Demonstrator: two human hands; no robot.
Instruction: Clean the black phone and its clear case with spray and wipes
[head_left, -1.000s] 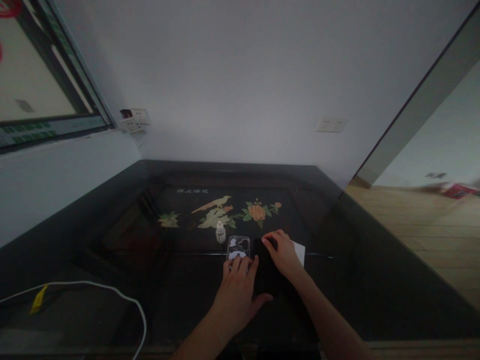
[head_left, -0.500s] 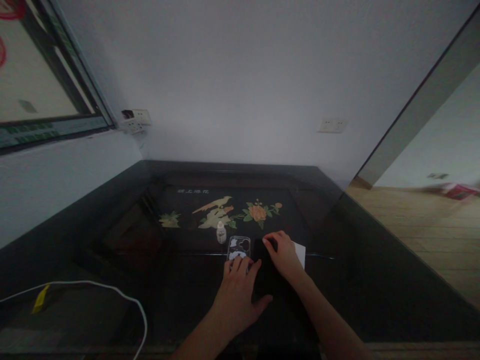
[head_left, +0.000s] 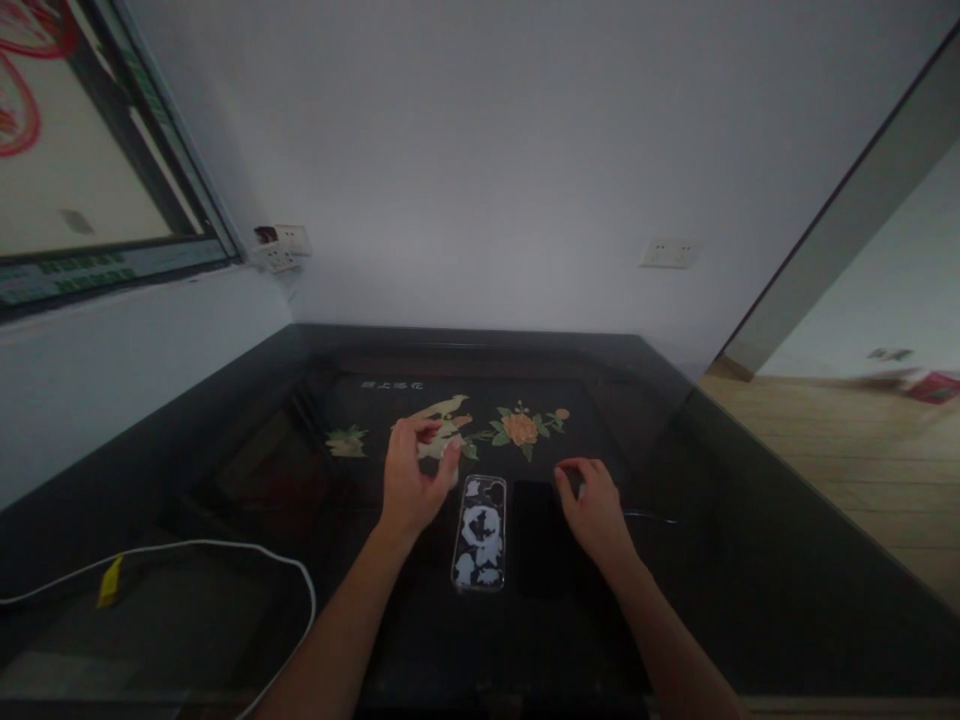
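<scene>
While curling left hand at bottle; right hand by slab, toward desk's front edge; can't tell finger grips

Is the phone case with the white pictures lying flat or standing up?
Lying flat. The phone case shows its whole patterned side facing up on the dark tabletop.

Two hands were counted, a left hand and a right hand. On one surface, one case, one dark slab and one bottle, partly hidden, were found. One cable, one yellow tag and four inlaid characters were also counted.
</scene>
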